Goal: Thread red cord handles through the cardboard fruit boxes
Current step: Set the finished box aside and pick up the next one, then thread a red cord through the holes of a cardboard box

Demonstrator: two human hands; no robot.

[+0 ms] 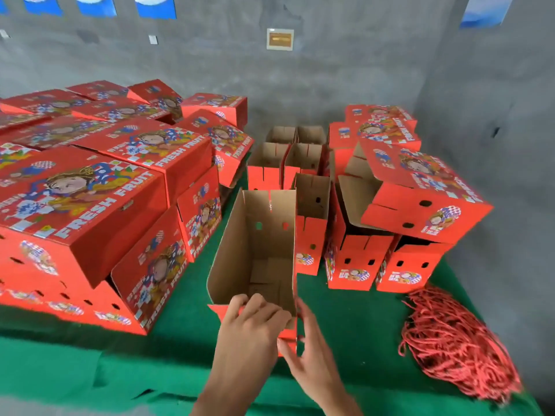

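Observation:
An open red cardboard fruit box [237, 253] stands upright in front of me, brown inside, with two small holes in its far wall. My left hand [252, 322] grips its near edge, fingers curled over the rim into the box. My right hand [309, 343] lies against the box's near right corner, fingers straight, thumb touching the red flap. A heap of red cord handles [453, 340] lies on the green table [360, 319] to the right, apart from both hands. No cord is in either hand.
Stacks of printed red "FRESH FRUIT" boxes [90, 211] fill the left side. Several open upright boxes [288, 163] stand behind the one I hold, and more boxes [414, 202] are piled at the right. A grey wall runs behind and to the right.

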